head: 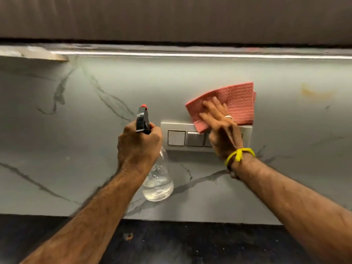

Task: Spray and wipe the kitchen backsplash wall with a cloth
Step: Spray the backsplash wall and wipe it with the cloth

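Observation:
The backsplash wall (95,141) is pale grey marble with dark veins. My left hand (138,145) grips the neck of a clear spray bottle (158,183) with a black trigger head and red nozzle, pointed at the wall. My right hand (222,128) presses a folded pink cloth (234,100) flat against the wall, fingers straight and spread over it. The cloth's lower edge overlaps the top of a white switch panel (177,138). A yellow band circles my right wrist.
An orange-yellow stain (314,92) marks the wall at the upper right. A lit strip runs under the dark upper cabinet (171,18). The dark countertop (181,242) lies below the wall.

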